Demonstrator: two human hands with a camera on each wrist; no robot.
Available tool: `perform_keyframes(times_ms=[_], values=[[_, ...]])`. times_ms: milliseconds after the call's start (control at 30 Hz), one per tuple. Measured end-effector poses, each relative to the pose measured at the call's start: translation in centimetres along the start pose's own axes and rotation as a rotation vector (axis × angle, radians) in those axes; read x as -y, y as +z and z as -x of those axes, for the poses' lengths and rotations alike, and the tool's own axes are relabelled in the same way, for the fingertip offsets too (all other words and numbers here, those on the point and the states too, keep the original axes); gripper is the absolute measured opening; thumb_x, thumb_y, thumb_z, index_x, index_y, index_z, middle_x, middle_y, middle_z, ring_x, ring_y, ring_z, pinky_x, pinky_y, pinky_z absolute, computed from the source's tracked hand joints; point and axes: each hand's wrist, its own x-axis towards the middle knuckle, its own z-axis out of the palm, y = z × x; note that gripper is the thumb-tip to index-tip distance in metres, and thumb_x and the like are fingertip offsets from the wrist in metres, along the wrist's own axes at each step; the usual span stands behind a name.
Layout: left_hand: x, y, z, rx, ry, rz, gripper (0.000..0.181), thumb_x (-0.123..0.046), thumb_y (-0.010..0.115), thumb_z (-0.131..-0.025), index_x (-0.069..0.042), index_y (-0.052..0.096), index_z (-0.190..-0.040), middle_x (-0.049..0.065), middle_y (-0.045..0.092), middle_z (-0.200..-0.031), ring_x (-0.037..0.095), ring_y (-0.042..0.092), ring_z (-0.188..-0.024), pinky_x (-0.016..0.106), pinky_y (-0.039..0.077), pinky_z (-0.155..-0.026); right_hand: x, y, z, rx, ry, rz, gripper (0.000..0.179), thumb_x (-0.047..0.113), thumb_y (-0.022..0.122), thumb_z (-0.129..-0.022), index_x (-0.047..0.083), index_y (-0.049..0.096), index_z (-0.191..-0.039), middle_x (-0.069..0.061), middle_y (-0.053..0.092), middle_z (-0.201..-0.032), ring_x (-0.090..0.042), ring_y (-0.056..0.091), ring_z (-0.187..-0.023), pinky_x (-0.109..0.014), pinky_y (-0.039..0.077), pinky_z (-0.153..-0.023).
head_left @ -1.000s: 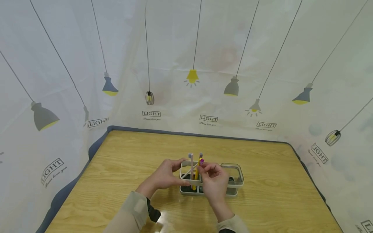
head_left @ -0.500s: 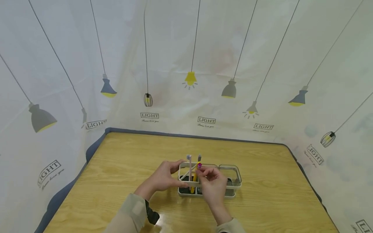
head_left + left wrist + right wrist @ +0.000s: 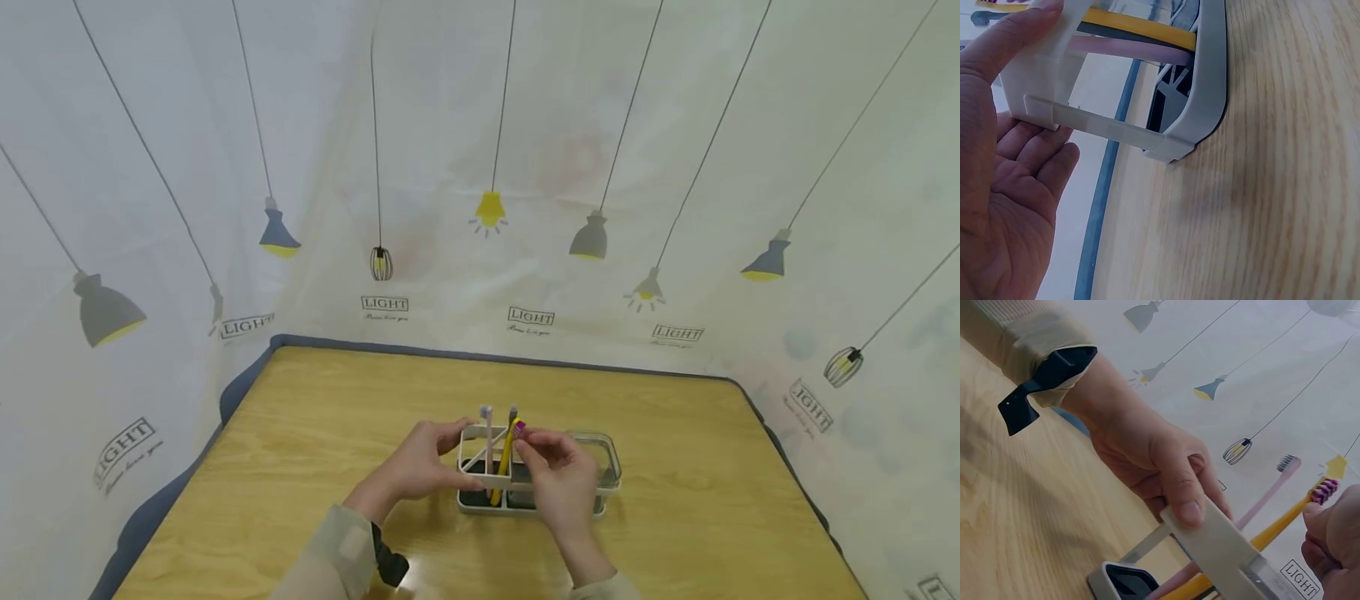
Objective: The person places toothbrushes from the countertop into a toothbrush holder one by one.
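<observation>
A white toothbrush holder (image 3: 491, 481) with an upper frame and a dark-floored base stands on the table. My left hand (image 3: 416, 462) grips its upper frame at the left end, thumb on the near side and fingers behind. In the left compartment lean a pink toothbrush (image 3: 1269, 497), a dark grey toothbrush (image 3: 513, 413) and a yellow toothbrush (image 3: 504, 460) with purple bristles. Just below its head, my right hand (image 3: 566, 483) pinches the yellow toothbrush between thumb and forefinger. In the left wrist view, the yellow handle (image 3: 1141, 26) reaches down into the base (image 3: 1207, 81).
A clear cup (image 3: 611, 457) sits in the holder's right end, partly behind my right hand. The wooden table (image 3: 337, 400) has a blue back edge (image 3: 450, 357) against a white sheet printed with lamps. A black strap (image 3: 390, 562) hangs from my left sleeve.
The yellow toothbrush has turned in my right fingers, its purple bristles now facing more to the right. My right hand has shifted slightly right. My left hand keeps its grip on the holder.
</observation>
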Motion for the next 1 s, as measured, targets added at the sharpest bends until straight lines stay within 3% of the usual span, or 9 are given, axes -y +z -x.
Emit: perform_keyframes(times_ms=[100, 300, 533, 800, 1000], values=[[0.0, -0.2, -0.1, 0.002, -0.006, -0.01, 0.101, -0.041, 0.097, -0.078, -0.005, 0.047, -0.159, 0.01, 0.046, -0.16, 0.029, 0.049, -0.144, 0.046, 0.042, -0.116, 0.2, -0.5, -0.5, 0.009, -0.005, 0.004, 0.015, -0.019, 0.081, -0.082, -0.008, 0.073, -0.09, -0.021, 0.076, -0.096, -0.019, 0.076, -0.088, -0.023, 0.062, -0.077], [0.3, -0.5, -0.2, 0.013, -0.014, -0.044, 0.105, -0.043, 0.097, -0.077, -0.002, 0.045, -0.16, 0.011, 0.049, -0.159, 0.027, 0.051, -0.143, 0.046, 0.043, -0.115, 0.7, -1.4, -1.1, 0.018, -0.04, 0.014, 0.015, -0.019, 0.08, -0.082, -0.009, 0.074, -0.091, -0.025, 0.075, -0.098, -0.031, 0.075, -0.087, -0.023, 0.062, -0.076], [0.3, -0.7, -0.4, 0.014, -0.025, -0.061, 0.104, -0.046, 0.096, -0.077, -0.008, 0.047, -0.16, 0.007, 0.048, -0.16, 0.025, 0.05, -0.143, 0.045, 0.043, -0.115, 0.9, -2.1, -1.9, 0.028, -0.035, 0.032, 0.016, -0.018, 0.079, -0.085, -0.007, 0.075, -0.095, -0.02, 0.075, -0.098, -0.02, 0.074, -0.09, -0.024, 0.061, -0.08], [0.0, -0.8, 0.1, 0.009, -0.004, -0.066, 0.102, -0.046, 0.094, -0.08, -0.006, 0.045, -0.161, 0.011, 0.043, -0.164, 0.032, 0.044, -0.148, 0.05, 0.039, -0.118, 0.5, -3.4, -2.4, 0.043, -0.391, 0.355, 0.026, -0.012, 0.08, -0.087, -0.004, 0.071, -0.111, -0.011, 0.074, -0.109, -0.027, 0.07, -0.096, -0.036, 0.061, -0.088], [-1.5, -1.7, 0.9, -0.043, 0.006, -0.186, 0.099, -0.057, 0.086, -0.085, -0.021, 0.041, -0.165, 0.004, 0.042, -0.165, 0.035, 0.041, -0.15, 0.06, 0.038, -0.117, 0.5, -4.8, -2.5, 0.078, -0.453, 0.485, 0.037, -0.003, 0.081, -0.091, -0.007, 0.067, -0.124, -0.018, 0.07, -0.125, -0.033, 0.068, -0.112, -0.046, 0.057, -0.092]])
